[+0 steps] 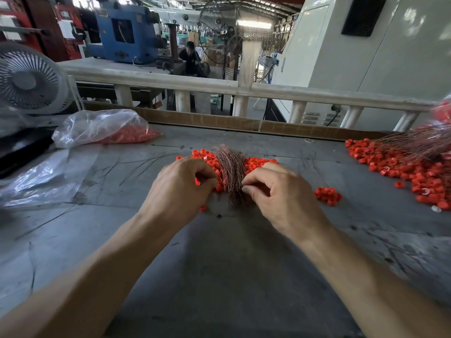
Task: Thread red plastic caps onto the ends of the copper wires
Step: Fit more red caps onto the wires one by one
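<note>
Wires in the copper bundle (230,174) look springy: right hand (275,193) pinches strands near the ends, left hand (180,189) pinches a light red cap (197,182).

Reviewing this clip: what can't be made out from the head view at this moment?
- Left hand: curled fingers hide how it holds the red cap.
- Right hand: fingertips buried in the copper wire bundle; grip unclear.
- Wire ends: too fine to tell.
- Capped wires: cut off by right edge.
</note>
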`<control>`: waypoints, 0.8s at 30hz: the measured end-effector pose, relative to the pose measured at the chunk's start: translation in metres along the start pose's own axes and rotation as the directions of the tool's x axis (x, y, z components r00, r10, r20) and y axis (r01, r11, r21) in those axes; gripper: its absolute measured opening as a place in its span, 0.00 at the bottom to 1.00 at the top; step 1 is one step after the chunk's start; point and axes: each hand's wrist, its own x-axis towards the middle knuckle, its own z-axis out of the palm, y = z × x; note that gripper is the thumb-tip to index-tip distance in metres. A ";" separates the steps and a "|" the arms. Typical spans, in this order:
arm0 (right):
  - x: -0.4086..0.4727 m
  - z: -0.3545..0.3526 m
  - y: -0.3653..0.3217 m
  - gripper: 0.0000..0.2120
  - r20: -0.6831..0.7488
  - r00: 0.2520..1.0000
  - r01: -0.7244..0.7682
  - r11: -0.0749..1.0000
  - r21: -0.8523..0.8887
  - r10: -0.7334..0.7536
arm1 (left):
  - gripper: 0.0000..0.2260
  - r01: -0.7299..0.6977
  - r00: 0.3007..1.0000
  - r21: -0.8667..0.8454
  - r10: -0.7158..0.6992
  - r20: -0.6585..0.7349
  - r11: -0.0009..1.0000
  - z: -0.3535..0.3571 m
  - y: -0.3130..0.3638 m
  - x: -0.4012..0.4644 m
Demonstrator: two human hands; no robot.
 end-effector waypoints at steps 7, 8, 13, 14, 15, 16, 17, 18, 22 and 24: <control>-0.003 -0.015 -0.014 0.01 -0.156 0.975 0.169 0.985 0.043 -0.160 | 0.05 -0.181 0.980 -0.271 0.198 0.034 0.945 0.001 0.017 -0.007; -0.003 -0.017 -0.016 0.02 -0.174 0.968 0.192 0.980 0.051 -0.180 | 0.05 -0.216 0.972 -0.293 0.234 0.025 0.931 0.001 0.020 -0.009; -0.004 -0.016 -0.019 0.10 -0.192 0.974 0.172 0.941 0.291 -0.119 | 0.07 -0.240 0.966 -0.412 0.256 -0.015 0.879 -0.003 0.025 -0.011; -0.005 -0.015 -0.018 0.13 -0.155 0.986 0.117 0.911 0.395 -0.060 | 0.05 -0.218 0.971 -0.472 0.240 -0.014 0.854 -0.004 0.026 -0.010; -0.006 -0.015 -0.018 0.15 -0.097 0.995 0.055 0.873 0.485 -0.009 | 0.03 -0.186 0.977 -0.550 0.215 -0.011 0.814 -0.006 0.027 -0.010; -0.006 -0.014 -0.018 0.15 -0.034 0.999 0.004 0.841 0.541 0.017 | 0.02 -0.153 0.982 -0.627 0.188 -0.011 0.764 -0.007 0.029 -0.010; -0.007 -0.013 -0.018 0.14 0.012 1.000 -0.024 0.826 0.563 0.021 | 0.04 -0.126 0.987 -0.687 0.161 -0.013 0.716 -0.009 0.031 -0.010; -0.007 -0.011 -0.018 0.11 0.036 0.999 -0.033 0.825 0.565 0.016 | 0.06 -0.102 0.990 -0.727 0.142 -0.006 0.679 -0.010 0.032 -0.010; -0.008 -0.008 -0.017 0.04 -0.034 0.997 -0.032 0.816 0.577 0.063 | 0.06 -0.040 0.988 -0.767 0.140 0.065 0.641 -0.016 0.031 -0.007; -0.008 -0.011 -0.014 0.05 -0.115 0.990 0.001 0.820 0.572 0.079 | 0.03 -0.009 0.994 -0.705 0.083 0.071 0.709 -0.020 0.024 -0.002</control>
